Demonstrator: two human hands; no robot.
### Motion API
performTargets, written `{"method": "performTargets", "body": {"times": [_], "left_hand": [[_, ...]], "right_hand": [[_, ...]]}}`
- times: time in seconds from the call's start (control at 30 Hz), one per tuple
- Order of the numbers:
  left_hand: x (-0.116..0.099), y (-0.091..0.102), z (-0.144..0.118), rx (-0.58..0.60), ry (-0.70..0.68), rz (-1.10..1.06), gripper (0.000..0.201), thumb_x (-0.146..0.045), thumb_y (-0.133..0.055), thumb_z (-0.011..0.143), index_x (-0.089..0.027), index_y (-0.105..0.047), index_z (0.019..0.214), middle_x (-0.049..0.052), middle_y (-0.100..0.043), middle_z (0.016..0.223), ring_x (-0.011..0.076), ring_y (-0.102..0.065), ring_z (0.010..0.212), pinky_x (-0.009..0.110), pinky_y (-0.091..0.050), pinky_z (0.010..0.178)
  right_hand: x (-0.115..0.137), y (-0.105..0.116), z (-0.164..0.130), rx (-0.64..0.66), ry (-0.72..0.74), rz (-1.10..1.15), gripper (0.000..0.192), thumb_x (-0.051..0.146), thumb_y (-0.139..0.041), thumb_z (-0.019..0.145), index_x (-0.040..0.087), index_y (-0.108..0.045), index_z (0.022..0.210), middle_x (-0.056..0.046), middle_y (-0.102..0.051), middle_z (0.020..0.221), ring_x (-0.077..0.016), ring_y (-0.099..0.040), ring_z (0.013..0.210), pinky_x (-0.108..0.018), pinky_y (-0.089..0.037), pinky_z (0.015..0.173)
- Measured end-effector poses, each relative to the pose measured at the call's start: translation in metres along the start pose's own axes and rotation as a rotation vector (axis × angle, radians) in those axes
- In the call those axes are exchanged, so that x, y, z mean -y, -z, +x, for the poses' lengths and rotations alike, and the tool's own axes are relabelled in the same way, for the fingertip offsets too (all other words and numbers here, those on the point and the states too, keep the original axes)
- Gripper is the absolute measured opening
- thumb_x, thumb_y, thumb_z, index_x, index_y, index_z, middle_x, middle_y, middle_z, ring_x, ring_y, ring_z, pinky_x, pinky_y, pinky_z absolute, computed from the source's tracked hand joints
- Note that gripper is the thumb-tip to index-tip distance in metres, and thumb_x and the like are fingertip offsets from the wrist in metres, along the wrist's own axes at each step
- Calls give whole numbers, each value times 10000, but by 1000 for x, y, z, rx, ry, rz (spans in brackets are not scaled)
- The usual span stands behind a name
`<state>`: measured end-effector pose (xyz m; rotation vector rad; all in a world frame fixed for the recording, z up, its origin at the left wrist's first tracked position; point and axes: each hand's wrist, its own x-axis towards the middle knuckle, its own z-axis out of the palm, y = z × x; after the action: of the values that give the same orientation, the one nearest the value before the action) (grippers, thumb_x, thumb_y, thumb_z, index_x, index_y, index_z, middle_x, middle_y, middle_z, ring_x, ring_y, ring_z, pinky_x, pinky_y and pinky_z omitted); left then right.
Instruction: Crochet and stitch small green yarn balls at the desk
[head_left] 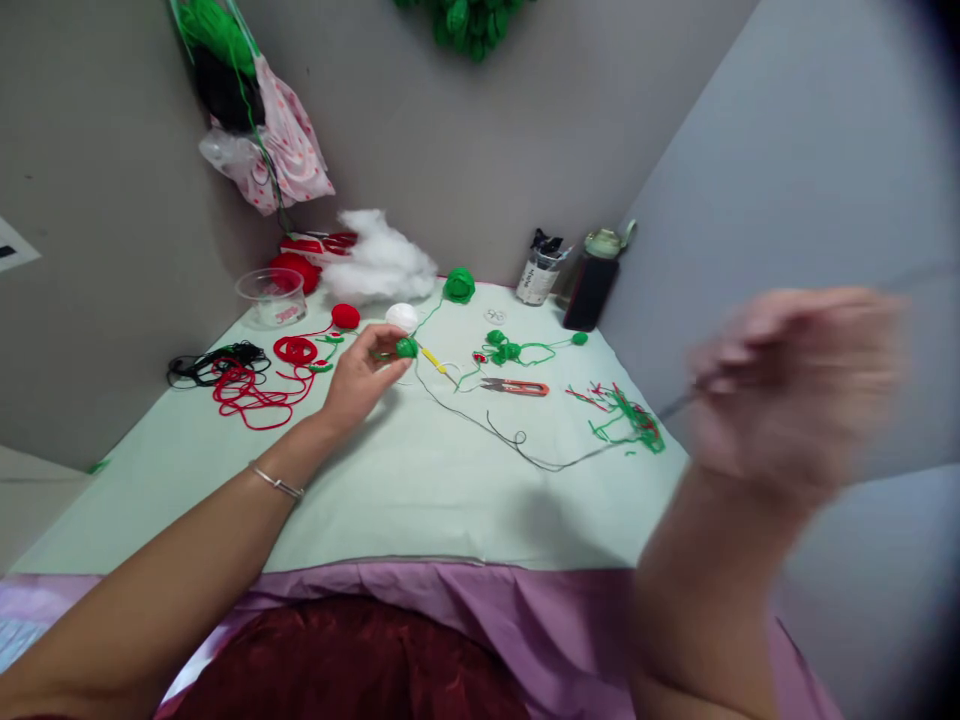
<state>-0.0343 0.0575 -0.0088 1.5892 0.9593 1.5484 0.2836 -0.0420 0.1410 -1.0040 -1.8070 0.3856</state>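
My left hand [364, 370] pinches a small green crocheted ball [406, 347] between thumb and fingers, just above the table. From the ball a black thread [517, 455] runs slackly across the cloth and up to my right. My right hand [795, 390], raised high at the right and smeared by motion, is closed on that thread. Whether it also holds a needle cannot be made out. Beside the green ball lies a crochet hook with a yellow handle [433, 361]. Orange-handled thread snips [517, 387] rest to its right.
White stuffing [379, 260], a green yarn ball [459, 286] and a clear tub [271, 297] stand at the back. Red yarn [251, 395] and black yarn [217, 364] lie left. Green crocheted pieces [506, 348], yarn scraps [630, 420], a pen cup [538, 277] and a bottle [594, 285] are right.
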Motion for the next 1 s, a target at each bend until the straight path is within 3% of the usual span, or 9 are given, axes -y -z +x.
{"method": "performTargets", "body": {"times": [0.2,0.3,0.43,0.67,1.0], "left_hand": [[-21,-22,-22,157,-16,-87,277,-236,-747,823,-212,-641,1078,58,-672,1087,184,-662,1006,365,-534,963],[-23,-22,-24,201,-28,-127,260,-213,-724,847,-219,-641,1093,57,-671,1099,185,-662,1033,364,-531,981],[-23,-21,-23,204,-44,-139,269,-177,-703,856,-224,-643,1114,57,-668,1131,182,-656,1059,358,-524,992],[-21,-21,-23,189,-43,-123,285,-139,-686,855,-220,-649,1125,58,-668,1135,177,-654,1059,362,-514,1003],[-24,-21,-23,188,-49,-101,273,-166,-694,847,-226,-651,1109,64,-668,1138,193,-650,1073,383,-508,1033]], "right_hand": [[-18,-110,7,91,-68,140,240,433,-710,875,204,-760,930,-30,-641,777,-133,-535,684,-267,-407,582],[-33,-142,2,122,-103,241,164,338,-706,884,182,-751,857,-19,-639,765,-107,-497,638,-256,-394,579],[-42,-146,-6,122,-126,231,132,255,-649,913,170,-749,902,-27,-671,807,-101,-497,630,-251,-383,578],[-40,-139,-12,152,-53,48,150,231,-611,937,179,-751,938,-34,-701,821,-113,-519,635,-259,-403,612],[-41,-141,-13,203,-37,-28,141,196,-594,940,173,-731,914,-26,-685,799,-112,-516,634,-258,-390,635]]}}
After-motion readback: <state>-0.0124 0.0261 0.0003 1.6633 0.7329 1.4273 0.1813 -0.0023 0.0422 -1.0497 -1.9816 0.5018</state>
